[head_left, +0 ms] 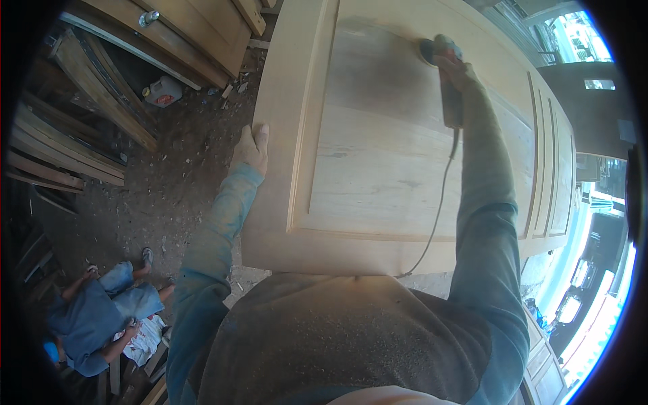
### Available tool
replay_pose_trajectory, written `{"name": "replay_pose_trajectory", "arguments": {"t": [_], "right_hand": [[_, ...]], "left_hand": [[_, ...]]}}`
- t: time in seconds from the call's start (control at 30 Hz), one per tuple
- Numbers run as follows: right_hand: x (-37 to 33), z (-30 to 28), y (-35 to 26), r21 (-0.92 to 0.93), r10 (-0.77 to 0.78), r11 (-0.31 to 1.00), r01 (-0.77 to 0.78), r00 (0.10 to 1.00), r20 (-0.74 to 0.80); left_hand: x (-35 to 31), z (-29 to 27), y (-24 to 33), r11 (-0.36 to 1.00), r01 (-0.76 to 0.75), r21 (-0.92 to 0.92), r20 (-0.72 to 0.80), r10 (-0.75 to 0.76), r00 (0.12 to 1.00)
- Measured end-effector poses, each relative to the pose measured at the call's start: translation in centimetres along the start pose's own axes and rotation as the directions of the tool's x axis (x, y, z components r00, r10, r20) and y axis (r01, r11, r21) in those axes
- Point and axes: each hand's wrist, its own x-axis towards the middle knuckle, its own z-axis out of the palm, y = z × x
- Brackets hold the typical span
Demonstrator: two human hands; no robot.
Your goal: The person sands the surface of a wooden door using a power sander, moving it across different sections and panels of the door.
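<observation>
Red and dark plastic fills the right hand (457, 73), whose fingers are wrapped around the head end of a corded power tool (451, 101) in the upper right-centre of the frame; the far side of the grip is hidden. From that hand, the tool's round disc (426, 52) lies just to the left, over the upper part of a pale wooden door (304, 244), while the body's long axis runs down the frame, nearly upright in it. Whether the disc's whole face meets the wood cannot be told. Its nearest neighbour on the left is a dark, smoky-looking patch (386, 73) on the recessed panel.

Behind the hand, the right arm reaches almost straight up from the lower right, leaning slightly left towards the wrist. A thin cord (442, 185) trails from the tool down to the door's lower edge.

Well apart from the tool, the left hand (251, 150) rests at the door's left edge, its arm slanting up from lower left; how far its fingers curl cannot be told. Beyond, another person (91, 320) is at lower left, and a whitish jug (164, 92) lies at upper left.
</observation>
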Motion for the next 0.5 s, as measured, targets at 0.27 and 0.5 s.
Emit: {"name": "replay_pose_trajectory", "arguments": {"t": [0.27,0.5], "right_hand": [[2.1,-0.5,1.8,-0.056,0.039,0.998,-0.041,0.999,-0.033],[0.5,3.5,-3.3,-0.246,-0.123,0.965,0.085,0.982,-0.145]], "left_hand": [[0.0,0.0,1.6,0.999,0.016,0.043,0.014,-0.017,1.0],[0.1,0.2,0.2,0.999,-0.016,0.046,-0.023,0.017,1.0]]}}
